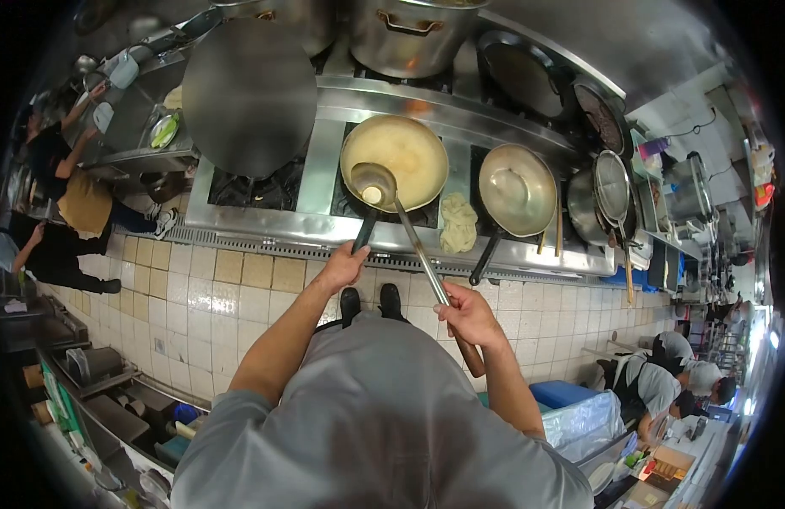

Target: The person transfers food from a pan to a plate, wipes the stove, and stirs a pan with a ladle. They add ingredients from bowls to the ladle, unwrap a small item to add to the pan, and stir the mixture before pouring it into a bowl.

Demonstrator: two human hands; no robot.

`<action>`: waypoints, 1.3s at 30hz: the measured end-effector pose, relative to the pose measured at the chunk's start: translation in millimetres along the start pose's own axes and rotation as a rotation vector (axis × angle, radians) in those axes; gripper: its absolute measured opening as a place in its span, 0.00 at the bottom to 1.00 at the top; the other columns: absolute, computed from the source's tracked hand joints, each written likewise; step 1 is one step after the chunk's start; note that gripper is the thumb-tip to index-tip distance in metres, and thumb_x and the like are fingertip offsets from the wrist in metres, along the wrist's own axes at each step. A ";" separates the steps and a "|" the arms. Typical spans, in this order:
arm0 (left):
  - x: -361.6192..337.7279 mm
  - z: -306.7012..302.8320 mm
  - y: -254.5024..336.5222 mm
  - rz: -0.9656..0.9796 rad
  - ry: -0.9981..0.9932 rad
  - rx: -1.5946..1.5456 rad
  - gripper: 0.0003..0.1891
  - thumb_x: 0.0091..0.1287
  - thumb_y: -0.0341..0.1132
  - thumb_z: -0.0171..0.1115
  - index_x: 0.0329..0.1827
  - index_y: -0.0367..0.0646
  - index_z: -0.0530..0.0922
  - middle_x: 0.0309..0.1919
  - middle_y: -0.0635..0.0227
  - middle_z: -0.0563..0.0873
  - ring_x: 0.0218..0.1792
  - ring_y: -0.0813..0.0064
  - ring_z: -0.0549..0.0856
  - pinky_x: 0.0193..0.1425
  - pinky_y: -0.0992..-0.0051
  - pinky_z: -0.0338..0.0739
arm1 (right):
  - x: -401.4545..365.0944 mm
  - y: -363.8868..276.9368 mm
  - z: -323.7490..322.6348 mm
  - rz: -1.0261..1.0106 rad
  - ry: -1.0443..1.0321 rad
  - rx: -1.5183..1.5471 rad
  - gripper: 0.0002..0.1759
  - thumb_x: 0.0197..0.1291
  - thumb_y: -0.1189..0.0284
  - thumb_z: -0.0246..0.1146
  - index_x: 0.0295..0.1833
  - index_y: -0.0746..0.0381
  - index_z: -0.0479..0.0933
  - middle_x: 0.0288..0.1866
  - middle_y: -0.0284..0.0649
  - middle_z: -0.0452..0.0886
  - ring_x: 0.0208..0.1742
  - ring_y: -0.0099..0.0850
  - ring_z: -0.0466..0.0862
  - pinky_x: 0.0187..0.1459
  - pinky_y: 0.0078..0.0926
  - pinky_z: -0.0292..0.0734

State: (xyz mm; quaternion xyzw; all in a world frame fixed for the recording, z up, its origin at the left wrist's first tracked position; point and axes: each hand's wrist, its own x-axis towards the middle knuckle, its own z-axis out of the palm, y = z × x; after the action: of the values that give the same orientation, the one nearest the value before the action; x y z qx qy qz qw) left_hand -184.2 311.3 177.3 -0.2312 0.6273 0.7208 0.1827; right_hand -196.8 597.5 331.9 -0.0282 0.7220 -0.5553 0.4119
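My left hand is closed around the dark handle of a frying pan on the stove. Pale yellow, creamy liquid covers the pan's inside. In my right hand is the long handle of a ladle, gripped near its brown wooden end. The ladle's bowl rests over the near side of the pan, with a little pale liquid in it. Just right of the pan, a crumpled cloth lies on the stove's front ledge, near the ladle handle.
Another pan sits to the right, its handle jutting over the edge. A strainer lies on a pot farther right. Large stockpots stand behind. A blurred dark disc covers the left burner. Other people stand left and right.
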 end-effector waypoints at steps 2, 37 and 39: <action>-0.5 -0.2 0.9 -0.012 0.003 -0.008 0.12 0.79 0.41 0.53 0.42 0.42 0.70 0.20 0.73 0.69 0.14 0.79 0.68 0.15 0.74 0.59 | -1.7 -0.5 1.7 0.002 0.018 -0.006 0.21 0.67 0.77 0.62 0.64 0.63 0.74 0.26 0.29 0.76 0.18 0.17 0.73 0.19 0.17 0.71; -45.7 -25.5 -224.8 -0.159 0.406 0.304 0.24 0.74 0.55 0.54 0.59 0.44 0.77 0.25 0.70 0.78 0.20 0.77 0.75 0.21 0.75 0.69 | -235.1 117.0 -102.6 -0.472 0.238 1.032 0.22 0.72 0.68 0.57 0.69 0.62 0.71 0.32 0.30 0.77 0.21 0.19 0.70 0.23 0.18 0.63; -50.5 16.4 -249.7 -0.273 0.232 0.535 0.23 0.73 0.53 0.55 0.59 0.44 0.76 0.27 0.69 0.79 0.21 0.76 0.76 0.21 0.74 0.70 | -294.3 156.1 -127.1 -0.578 0.366 0.969 0.22 0.71 0.69 0.58 0.69 0.62 0.72 0.31 0.31 0.77 0.20 0.20 0.71 0.23 0.20 0.64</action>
State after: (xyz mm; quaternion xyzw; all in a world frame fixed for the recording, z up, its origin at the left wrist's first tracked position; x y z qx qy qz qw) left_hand -6.0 365.4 2.8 -0.3374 0.7745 0.4680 0.2593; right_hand -17.4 902.7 374.5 0.0638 0.4087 -0.9071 0.0784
